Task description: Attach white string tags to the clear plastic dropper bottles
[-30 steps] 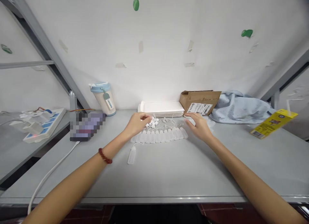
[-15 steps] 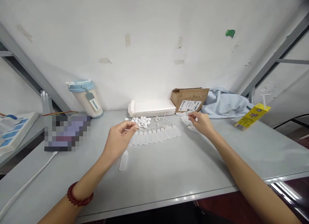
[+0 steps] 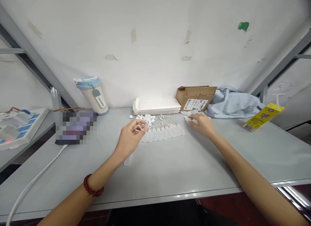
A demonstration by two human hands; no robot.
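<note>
A row of small clear plastic bottles (image 3: 165, 134) lies on the grey table (image 3: 175, 167), with a heap of little white caps (image 3: 145, 117) just behind it. My left hand (image 3: 130, 138) hovers at the row's left end, fingers curled in a pinch on a small white piece with a thin strap. One loose bottle (image 3: 127, 160) lies below that hand. My right hand (image 3: 201, 124) rests at the row's right end, fingers bent over a small clear bottle (image 3: 188, 119) near the cardboard box.
A stack of white trays (image 3: 156, 106) and a cardboard box (image 3: 195, 97) stand against the wall. A blue-lidded cup (image 3: 93, 94), a pixelated device with white cable (image 3: 74, 127), a power strip (image 3: 18, 125), blue cloth (image 3: 233, 102) and a yellow carton (image 3: 262, 117) surround them.
My left hand drew back from the caps with a small piece pinched in it. My right hand stayed by the box and lowered toward the table. The view shifted.
</note>
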